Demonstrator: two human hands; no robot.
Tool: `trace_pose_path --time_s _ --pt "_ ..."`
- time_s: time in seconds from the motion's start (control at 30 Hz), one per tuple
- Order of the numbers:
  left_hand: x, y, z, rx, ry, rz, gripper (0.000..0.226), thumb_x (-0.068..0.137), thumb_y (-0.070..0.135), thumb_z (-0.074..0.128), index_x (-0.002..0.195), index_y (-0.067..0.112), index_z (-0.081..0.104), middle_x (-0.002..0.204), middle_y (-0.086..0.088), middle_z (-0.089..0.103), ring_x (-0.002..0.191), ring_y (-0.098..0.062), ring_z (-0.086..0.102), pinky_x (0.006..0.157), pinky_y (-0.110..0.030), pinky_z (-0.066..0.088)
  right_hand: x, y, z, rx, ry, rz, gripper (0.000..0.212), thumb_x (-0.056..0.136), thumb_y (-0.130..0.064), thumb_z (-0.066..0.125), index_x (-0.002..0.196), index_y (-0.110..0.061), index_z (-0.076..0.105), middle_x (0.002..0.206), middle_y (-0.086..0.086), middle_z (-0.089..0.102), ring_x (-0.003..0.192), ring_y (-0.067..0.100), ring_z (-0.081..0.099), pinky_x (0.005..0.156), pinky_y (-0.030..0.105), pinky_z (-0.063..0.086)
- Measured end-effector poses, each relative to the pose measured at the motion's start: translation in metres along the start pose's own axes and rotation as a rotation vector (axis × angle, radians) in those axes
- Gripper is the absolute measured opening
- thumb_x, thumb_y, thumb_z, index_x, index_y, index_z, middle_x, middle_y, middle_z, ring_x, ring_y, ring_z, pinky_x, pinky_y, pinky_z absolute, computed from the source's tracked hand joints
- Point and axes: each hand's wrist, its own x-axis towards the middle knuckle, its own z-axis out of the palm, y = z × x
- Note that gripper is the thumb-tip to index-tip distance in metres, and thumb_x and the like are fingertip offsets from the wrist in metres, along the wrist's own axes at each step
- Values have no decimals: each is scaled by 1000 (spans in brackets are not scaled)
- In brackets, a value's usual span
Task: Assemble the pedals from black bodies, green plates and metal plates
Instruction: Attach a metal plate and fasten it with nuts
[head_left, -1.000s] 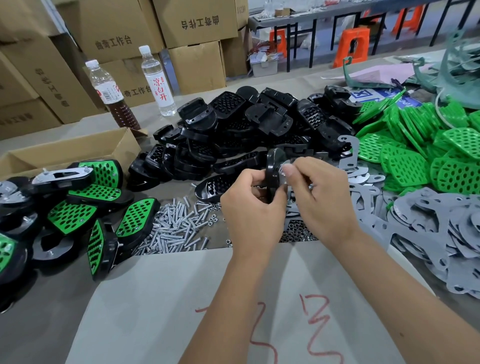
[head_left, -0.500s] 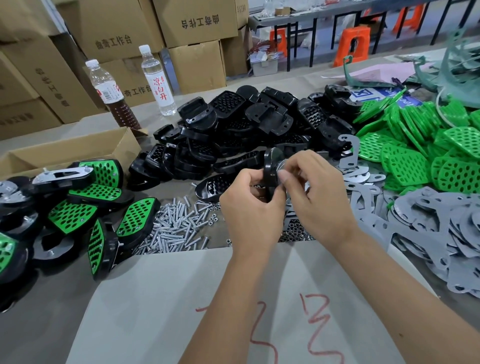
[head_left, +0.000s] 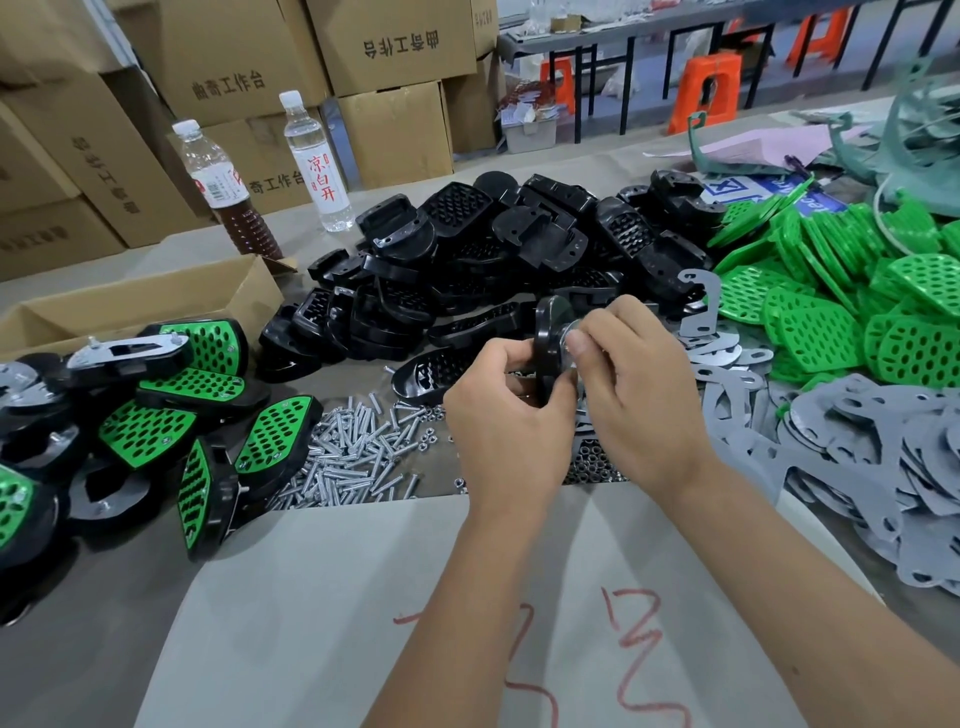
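Left hand (head_left: 511, 415) grips a black body (head_left: 546, 343) on edge above the screws (head_left: 353, 457); right hand (head_left: 631, 379) pinches a metal plate (head_left: 570, 332) against it. Finished pedals (head_left: 197, 384) lie left, but big piles of black bodies (head_left: 493, 249), green plates (head_left: 831, 291) and metal plates (head_left: 883, 467) remain.

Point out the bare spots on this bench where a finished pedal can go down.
Free: the pale sheet beneath the forearms, near edge, bordered by the screws and finished pedals. Also the table strip between bottles and cardboard box. Crowded: black bodies, green plates, metal plates.
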Motion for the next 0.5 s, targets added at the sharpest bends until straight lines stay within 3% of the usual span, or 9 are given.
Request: trace_pose_path --time_s 0.13,0.27,0.4,0.5 --pt "-1 1 0 3 2 4 15 85 22 84 91 22 71 76 15 73 65 -6 71 62 -38 60 0 -2 -1 39 -17 0 12 102 -19 52 92 -14 56 96 -3 50 81 16 50 69 37 44" --pt "-2 2 0 29 -3 14 17 83 20 84 90 26 69 79 16 73 67 -7 72 65 -41 60 0 -4 1 -29 38 36 27 107 -25 46 86 -10 55 95 -2 47 77 18 47 66 43 44" --pt "0 2 -1 -18 12 -15 16 84 21 85 92 23 71 80 19 73 65 -6 71 64 -40 60 -1 -4 1 -34 -5 5 19 104 -25 45 95 -12 56 103 -1 47 79 17 49 66 43 46" --pt "-1 5 -2 -33 36 -35 15 84 24 86 90 23 71 78 16 74 65 -8 71 66 -43 61 0 -4 2 -34 5 -7 21 105 -25 49 90 -14 59 99 -1 47 79 18 49 66 43 47"
